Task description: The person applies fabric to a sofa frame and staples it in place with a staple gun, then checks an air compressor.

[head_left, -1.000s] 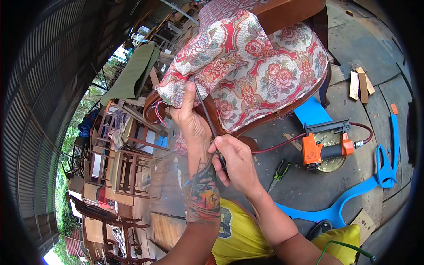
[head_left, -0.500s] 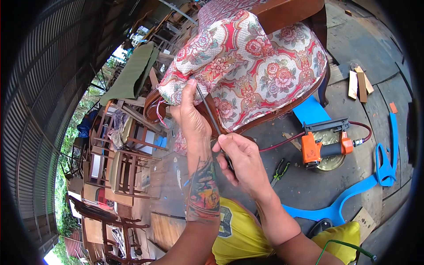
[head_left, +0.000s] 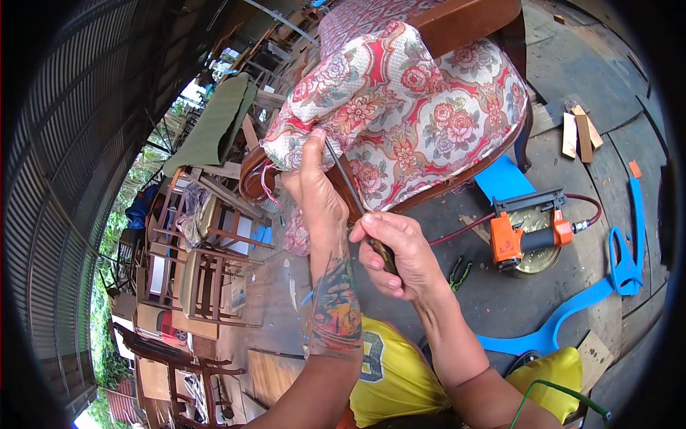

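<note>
Floral fabric (head_left: 457, 121) covers the seat of a wooden-framed chair, and a loose part of it bunches over the frame's left side. My left hand (head_left: 314, 179) is against the fabric's lower left edge, thumb up and fingers curled beneath, pinching the cloth. In my right hand (head_left: 396, 250) is a screwdriver-like tool (head_left: 344, 174) with a thin metal shaft and a dark handle. The shaft slants up and left beside my left thumb, its tip at the fabric near the wooden frame (head_left: 351, 194). Pink threads (head_left: 267, 182) hang at the fabric's edge.
An orange nail gun (head_left: 507, 239) with a red hose rests on a round tin (head_left: 539, 261) at the right. Near it lie green-handled pliers (head_left: 460, 273), a blue strap (head_left: 564, 318) and wood scraps (head_left: 584, 136). Wooden chair frames (head_left: 204, 282) stand at the left.
The view has shifted slightly. My right hand has turned a little and shows more of the tool's handle. My left hand keeps its place at the fabric edge.
</note>
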Tool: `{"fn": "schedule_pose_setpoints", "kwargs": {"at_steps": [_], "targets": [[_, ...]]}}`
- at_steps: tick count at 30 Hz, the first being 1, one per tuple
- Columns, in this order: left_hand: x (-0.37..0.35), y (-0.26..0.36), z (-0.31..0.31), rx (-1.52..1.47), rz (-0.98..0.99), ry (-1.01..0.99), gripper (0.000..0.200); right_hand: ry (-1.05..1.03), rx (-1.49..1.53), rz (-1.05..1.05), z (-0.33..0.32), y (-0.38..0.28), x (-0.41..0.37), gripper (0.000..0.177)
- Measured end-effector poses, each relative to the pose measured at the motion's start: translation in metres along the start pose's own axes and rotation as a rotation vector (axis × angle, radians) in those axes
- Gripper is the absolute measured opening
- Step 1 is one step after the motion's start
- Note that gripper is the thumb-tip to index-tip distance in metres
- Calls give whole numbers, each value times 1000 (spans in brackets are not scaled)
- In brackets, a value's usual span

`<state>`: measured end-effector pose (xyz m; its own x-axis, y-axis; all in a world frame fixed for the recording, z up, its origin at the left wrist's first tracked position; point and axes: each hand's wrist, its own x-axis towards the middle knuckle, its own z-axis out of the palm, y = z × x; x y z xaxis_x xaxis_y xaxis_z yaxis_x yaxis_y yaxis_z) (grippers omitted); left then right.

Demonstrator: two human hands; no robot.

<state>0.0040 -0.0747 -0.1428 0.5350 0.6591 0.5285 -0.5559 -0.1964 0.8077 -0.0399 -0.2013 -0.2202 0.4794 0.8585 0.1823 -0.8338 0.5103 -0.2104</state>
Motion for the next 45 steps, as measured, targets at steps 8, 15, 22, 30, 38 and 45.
{"fn": "schedule_pose_setpoints", "kwargs": {"at_steps": [8,15,22,30,38,45], "targets": [[3,-6,-4,-27,48,4,24,52,-180,-97,1,4,3,29],[0,3,-3,-39,-35,-1,38,-18,134,38,12,0,-8,30],[5,-2,-10,-127,-139,-7,40,2,100,67,13,-11,-12,29],[11,-5,-16,-183,-194,-18,41,20,122,90,15,-14,-14,30],[10,-4,-15,-204,-201,-45,44,65,78,79,17,-15,-16,29],[10,-4,-14,-183,-184,-38,44,31,116,108,9,-16,-14,29]]}}
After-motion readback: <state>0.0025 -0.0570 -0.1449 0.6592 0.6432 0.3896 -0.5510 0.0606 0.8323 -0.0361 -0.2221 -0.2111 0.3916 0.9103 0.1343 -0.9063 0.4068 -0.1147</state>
